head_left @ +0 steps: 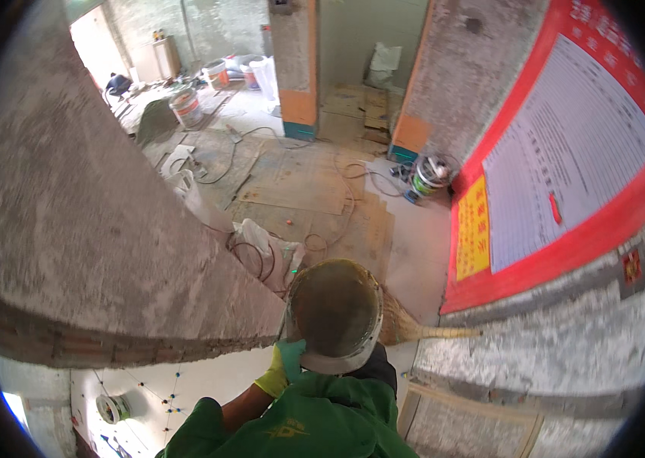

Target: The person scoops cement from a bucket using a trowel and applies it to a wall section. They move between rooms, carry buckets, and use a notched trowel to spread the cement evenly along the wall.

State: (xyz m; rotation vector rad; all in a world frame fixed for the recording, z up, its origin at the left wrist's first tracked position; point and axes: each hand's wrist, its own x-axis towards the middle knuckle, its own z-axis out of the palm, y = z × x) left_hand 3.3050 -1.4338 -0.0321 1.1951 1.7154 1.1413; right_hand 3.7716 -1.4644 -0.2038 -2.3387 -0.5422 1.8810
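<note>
Fingers of the green-gloved left hand (286, 365) curl over the round grey mortar-caked bucket (335, 314) rim at seven o'clock, tight beside the rough concrete wall edge (185, 336); open floor (414, 252) at one o'clock; right hand unseen

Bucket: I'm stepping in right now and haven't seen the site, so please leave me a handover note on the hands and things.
Left hand: gloved, grip closed on the near rim of the bucket, held beside the rough grey wall.
Right hand: out of view.
Bucket: inside smeared grey, no load visible in it.
Broom: behind the bucket on its right, handle pointing right.
Done: the wall face carries a rough grey coat.
Left: a strip of bare brick shows along the wall's near edge.
</note>
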